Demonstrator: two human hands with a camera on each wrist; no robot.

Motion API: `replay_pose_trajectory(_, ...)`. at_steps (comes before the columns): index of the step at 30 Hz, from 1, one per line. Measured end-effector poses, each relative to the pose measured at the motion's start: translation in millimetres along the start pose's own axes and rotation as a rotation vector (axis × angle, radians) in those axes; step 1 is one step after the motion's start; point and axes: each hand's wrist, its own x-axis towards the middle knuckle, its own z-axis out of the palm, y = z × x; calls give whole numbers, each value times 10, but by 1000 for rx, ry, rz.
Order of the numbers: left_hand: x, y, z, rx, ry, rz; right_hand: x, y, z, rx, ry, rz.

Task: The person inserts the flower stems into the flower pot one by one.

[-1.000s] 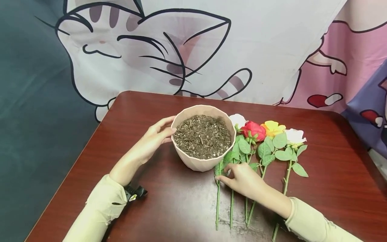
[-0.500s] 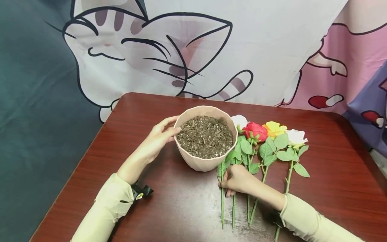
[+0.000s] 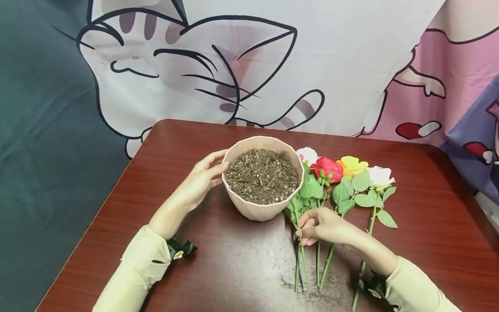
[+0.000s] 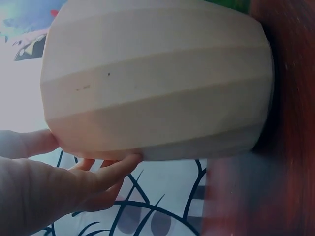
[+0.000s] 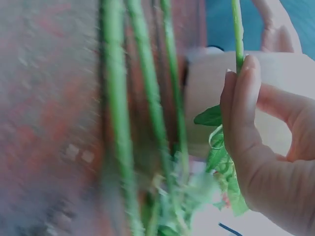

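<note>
A pale, faceted flowerpot (image 3: 257, 211) filled with dark soil (image 3: 263, 177) stands upright on the table. My left hand (image 3: 199, 180) rests against its left side, thumb at the rim; the left wrist view shows the fingers (image 4: 115, 172) lying along the pot's outer wall. To the pot's right, my right hand (image 3: 321, 225) pinches a green rose stem (image 5: 238, 29) between thumb and fingertips. Its bloom is mostly hidden behind the pot. Beside it lie a white rose (image 3: 308, 155), a red rose (image 3: 327, 169), a yellow rose (image 3: 352, 165) and another white rose (image 3: 380, 177).
The brown table (image 3: 187, 268) carries everything. Several leafy stems lie side by side under and beyond the right hand, lower ends toward the front. A cloth with a cartoon cat (image 3: 195, 65) hangs behind the table's back edge.
The right hand has closed its fingertips on the leftmost stem and shifted slightly right, so that this stem now tilts across its neighbour. The left hand stays at the pot.
</note>
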Motion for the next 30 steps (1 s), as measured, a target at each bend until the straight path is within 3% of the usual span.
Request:
replay_pose_trajectory(6, -3, -23, 7, -59, -9, 10, -148, -131, -159, -56, 56, -57)
replay_pose_trajectory(12, -4, -2, -1, -22, -4, 15, -360, -210, -310, -107, 135, -144)
replay_pose_trajectory(16, -6, 15, -4, 29, 8, 19, -471, -326, -417, -108, 225, -266)
replay_pose_trajectory(23, -11, 22, -16, 36, -11, 33, -553, -613, -655, 62, 257, -623)
replay_pose_trajectory(27, -13, 16, -35, 20, -35, 30, -514, -757, -764, 188, 234, -739)
replay_pose_trajectory(30, -28, 7, -37, 14, -41, 31, -448, -857, -825, 355, 220, -790)
